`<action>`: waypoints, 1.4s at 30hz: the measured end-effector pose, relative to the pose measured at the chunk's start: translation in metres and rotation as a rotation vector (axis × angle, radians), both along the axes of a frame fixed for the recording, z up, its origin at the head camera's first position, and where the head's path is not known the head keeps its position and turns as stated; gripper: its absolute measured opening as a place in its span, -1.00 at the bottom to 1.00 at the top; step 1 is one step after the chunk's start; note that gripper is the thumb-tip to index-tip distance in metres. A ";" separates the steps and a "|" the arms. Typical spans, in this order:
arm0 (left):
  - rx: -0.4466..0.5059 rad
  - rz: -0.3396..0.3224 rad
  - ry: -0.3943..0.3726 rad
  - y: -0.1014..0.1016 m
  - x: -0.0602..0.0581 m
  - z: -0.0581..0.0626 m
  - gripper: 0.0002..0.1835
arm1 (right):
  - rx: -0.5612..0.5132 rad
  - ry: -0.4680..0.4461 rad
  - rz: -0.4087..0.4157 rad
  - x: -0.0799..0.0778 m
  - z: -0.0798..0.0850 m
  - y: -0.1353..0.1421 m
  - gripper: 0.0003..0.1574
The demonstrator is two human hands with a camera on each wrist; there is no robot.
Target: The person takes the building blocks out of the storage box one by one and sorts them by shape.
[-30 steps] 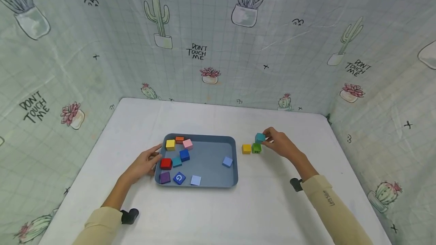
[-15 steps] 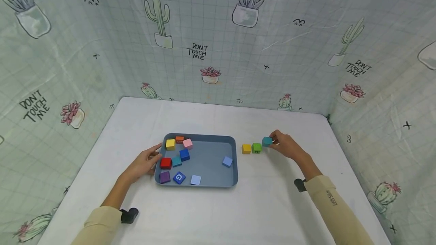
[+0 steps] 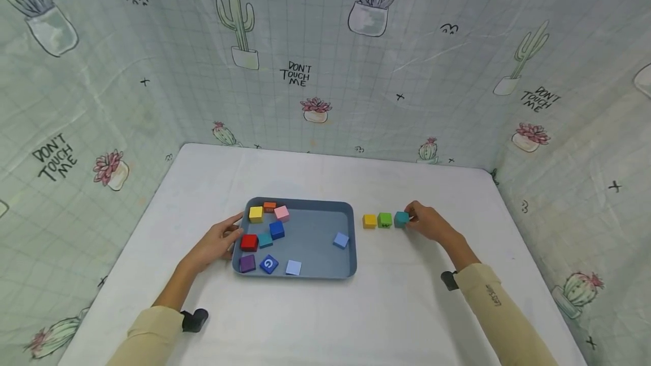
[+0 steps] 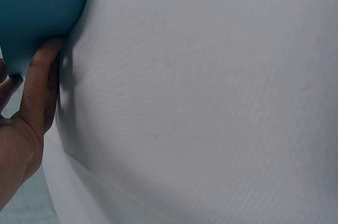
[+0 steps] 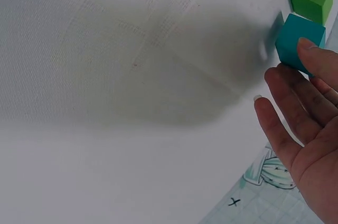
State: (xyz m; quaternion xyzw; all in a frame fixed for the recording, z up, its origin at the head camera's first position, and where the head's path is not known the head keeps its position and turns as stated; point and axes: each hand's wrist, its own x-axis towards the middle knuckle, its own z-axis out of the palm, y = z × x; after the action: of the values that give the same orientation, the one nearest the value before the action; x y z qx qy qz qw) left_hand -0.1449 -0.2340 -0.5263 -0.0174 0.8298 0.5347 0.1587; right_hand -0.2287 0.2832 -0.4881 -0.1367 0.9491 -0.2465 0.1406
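Observation:
In the head view my right hand (image 3: pixel 427 222) pinches a teal cube (image 3: pixel 402 219) between thumb and fingers, low at the table. The right wrist view shows the thumb on the teal cube's (image 5: pixel 298 39) face, with the lower fingers loose below. Left of it, a green cube (image 3: pixel 385 219) marked W and a yellow cube (image 3: pixel 369 221) form a row with small gaps. My left hand (image 3: pixel 216 242) rests at the left edge of the blue-grey tray (image 3: pixel 310 205). Its fingers touch the outer wall of the tray (image 4: pixel 42 7) in the left wrist view, extended rather than curled round it.
Several cubes lie in the tray, mostly on its left, among them a red cube (image 3: pixel 248 243), a pink cube (image 3: pixel 282 213) and a purple cube (image 3: pixel 247 263). A light blue cube (image 3: pixel 341 240) sits near its right wall. A cactus-print cloth (image 3: pixel 325 44) surrounds the white table (image 3: pixel 325 321).
My right hand has carried the teal cube from above the green one to the right, then down to the row's right end. The left hand and the tray stay as they were.

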 end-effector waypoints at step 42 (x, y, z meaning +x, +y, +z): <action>0.008 0.001 -0.004 -0.001 0.001 0.002 -0.37 | 0.015 0.166 -0.030 0.000 0.013 -0.031 -0.36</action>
State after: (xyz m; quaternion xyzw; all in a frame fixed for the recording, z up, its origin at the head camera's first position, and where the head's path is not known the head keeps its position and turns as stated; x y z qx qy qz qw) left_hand -0.1440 -0.2353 -0.5240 -0.0184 0.8273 0.5381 0.1601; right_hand -0.2287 0.2521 -0.4754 -0.1415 0.9613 -0.2291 0.0589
